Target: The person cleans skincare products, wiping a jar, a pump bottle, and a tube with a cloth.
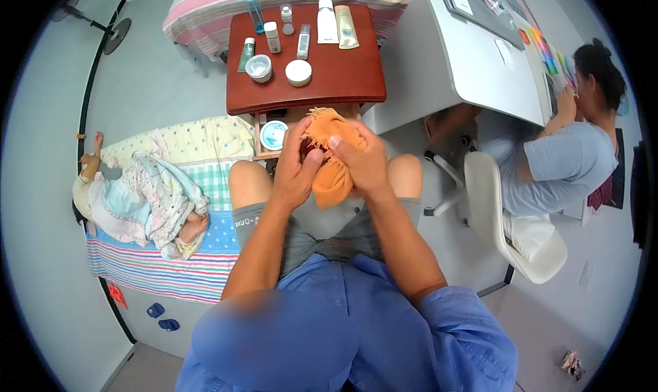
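Observation:
Above my lap, an orange fringed cloth [331, 184] is bunched between my two hands. My left hand [295, 167] is closed on its left edge, the thumb pointing inward near the fringe. On the other side my right hand [364, 160] grips the cloth, thumb pressed on top. Something dark red shows in a gap between the folds; I cannot make out what it is. Just beyond my hands is a pulled-out drawer [262, 152] with a round tub [274, 135] with a white and teal lid in it.
A reddish-brown cabinet top [329, 90] holds several bottles and tubes, a clear-lidded jar [259, 69] and a white jar [298, 73]. To the left a person lies under a patterned blanket [168, 193] on a mat. At right another person sits at a white desk [493, 76] beside a white chair [483, 193].

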{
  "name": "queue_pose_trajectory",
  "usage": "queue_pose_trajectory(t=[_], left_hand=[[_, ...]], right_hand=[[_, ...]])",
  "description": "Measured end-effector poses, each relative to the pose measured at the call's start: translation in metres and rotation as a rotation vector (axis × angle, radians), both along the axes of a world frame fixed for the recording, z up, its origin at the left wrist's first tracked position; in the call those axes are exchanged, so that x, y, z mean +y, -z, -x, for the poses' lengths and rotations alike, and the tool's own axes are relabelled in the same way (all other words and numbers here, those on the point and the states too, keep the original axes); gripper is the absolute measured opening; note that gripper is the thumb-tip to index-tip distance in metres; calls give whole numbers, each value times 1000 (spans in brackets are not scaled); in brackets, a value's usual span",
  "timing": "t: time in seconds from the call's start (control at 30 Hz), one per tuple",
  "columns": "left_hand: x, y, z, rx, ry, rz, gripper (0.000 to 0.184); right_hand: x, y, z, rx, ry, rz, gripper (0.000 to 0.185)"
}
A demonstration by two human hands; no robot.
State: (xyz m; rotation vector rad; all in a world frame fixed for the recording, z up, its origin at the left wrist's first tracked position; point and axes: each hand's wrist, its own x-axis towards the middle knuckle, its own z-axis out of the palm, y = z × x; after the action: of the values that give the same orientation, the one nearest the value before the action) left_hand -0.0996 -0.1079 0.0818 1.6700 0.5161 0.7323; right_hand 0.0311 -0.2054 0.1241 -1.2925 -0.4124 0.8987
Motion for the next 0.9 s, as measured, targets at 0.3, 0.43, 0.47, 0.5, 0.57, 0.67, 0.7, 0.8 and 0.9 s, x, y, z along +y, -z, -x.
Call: queue_pose_trajectory(t=[0.3,0.43,0.47,0.5,0.57,0.67,0.7,0.8,0.9], left_hand=[[-39,-17,53,-282,223,758,59],[-53,-42,49,-499,41,1098,53],[-52,-43,49,-544,10,1146,52],[-45,-33,51,-619,96,1198,54],[-38,-16,55,-616,125,1144,55],[-51,-42,47,-522,105,960,55],[-55,-45,49,-508,151,959,59],[-54,-49,55,-413,243,789,67],[-53,-58,54,-309,300,626,72]], right_hand=[[-28,-20,31,-48,10,70,17],[-25,-34,44,-43,230,-120,28],[-28,-34,44,-45,227,-121,28],[-33,-33,44,-107,237,-95,33],[-39,-34,49,-173,247,-71,38],[-42,-38,56,-484,192,-120,33],[-42,-44,54,-710,158,-132,30],[-43,-58,32,-534,-27,-56,27],[-45,-55,25,-241,-162,16,25]])
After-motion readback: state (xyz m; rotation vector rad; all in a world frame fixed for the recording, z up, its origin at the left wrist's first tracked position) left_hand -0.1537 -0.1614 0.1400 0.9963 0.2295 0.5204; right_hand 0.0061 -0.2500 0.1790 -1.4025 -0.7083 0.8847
